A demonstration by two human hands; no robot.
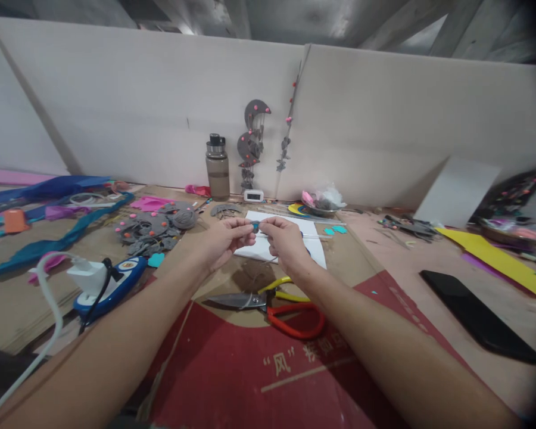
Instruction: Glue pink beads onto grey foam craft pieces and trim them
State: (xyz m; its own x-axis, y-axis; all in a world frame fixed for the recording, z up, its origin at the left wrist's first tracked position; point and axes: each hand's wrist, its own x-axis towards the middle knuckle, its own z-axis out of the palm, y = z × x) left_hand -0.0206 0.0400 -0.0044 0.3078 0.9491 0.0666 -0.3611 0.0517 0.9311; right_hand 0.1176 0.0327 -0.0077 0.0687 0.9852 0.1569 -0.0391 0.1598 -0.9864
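Between the fingertips of both hands is a small blue-and-grey piece [255, 226], mostly covered, so its exact kind does not show. My left hand [227, 239] pinches it from one side and my right hand [286, 239] pinches it from the other. Both are just above a white sheet of paper [316, 250]. A thin grey thread hangs below the hands toward a pair of scissors [268, 300]. The scissors, with one yellow and one red handle, lie on the red and brown cardboard [232, 363] under my right wrist.
Left are grey felt pieces [149, 223] with pink balls, blue fabric strips [67, 238] and a blue power strip [129, 274]. A water bottle [218, 173] and small clock [254, 196] stand by the wall. Right are a black phone [477, 313] and yellow sheet [500, 256].
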